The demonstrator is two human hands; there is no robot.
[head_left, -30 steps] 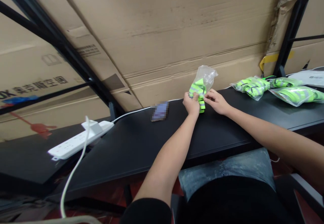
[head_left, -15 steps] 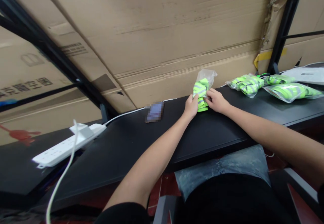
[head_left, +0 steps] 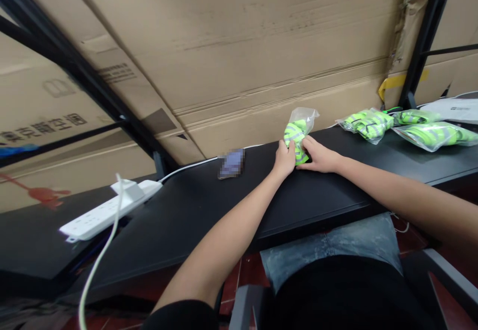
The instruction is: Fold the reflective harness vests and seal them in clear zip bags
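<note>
My left hand [head_left: 285,159] and my right hand [head_left: 318,156] grip a folded lime-green reflective vest [head_left: 296,138] from either side, low over the black table [head_left: 209,210]. The vest has grey reflective stripes and sits inside a clear plastic bag [head_left: 308,120], whose loose top rises behind it. My right fingers press against the vest's lower right side. Further right lie several similar bagged vests: one [head_left: 368,125] near the back edge, one [head_left: 435,136] beside it, and another [head_left: 415,117] behind.
A phone [head_left: 231,164], blurred, lies left of my hands. Further left stands a white power strip [head_left: 104,214] with a white cable [head_left: 97,265] hanging off the table. Large cardboard sheets [head_left: 231,46] and black metal shelf uprights [head_left: 421,36] stand behind the table.
The vest and bag have dropped lower toward the table. My right hand has slid down to the vest's lower side, and the bag's top looks more gathered.
</note>
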